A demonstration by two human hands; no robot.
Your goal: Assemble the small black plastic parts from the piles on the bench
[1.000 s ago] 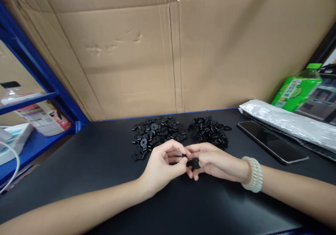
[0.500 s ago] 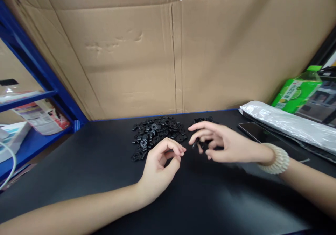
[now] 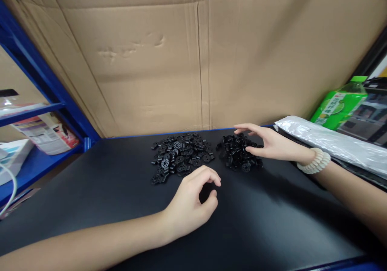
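Observation:
Two heaps of small black plastic parts lie on the black tabletop (image 3: 99,190). The left heap (image 3: 181,154) is wider and shows round, perforated discs with short tabs. My left hand (image 3: 196,202) hovers in front of it, fingers curved, with a gap between thumb and fingertips and nothing visible between them. Over the far right side of the right heap (image 3: 238,154) is my right hand (image 3: 266,142), its thumb and fingers spread apart and holding nothing I can see. That hand hides part of the heap's parts.
A silvery plastic package (image 3: 326,138) lies along the right side, with a green-labelled bottle (image 3: 335,105) behind it. Cardboard (image 3: 151,69) stands along the back edge. At the left, a blue shelf frame (image 3: 45,77) holds a printed bag (image 3: 48,134).
My right hand has moved away from my left, back and to the right over the right heap, uncovering more of it. My left hand has shifted slightly nearer and right, its pinch opened.

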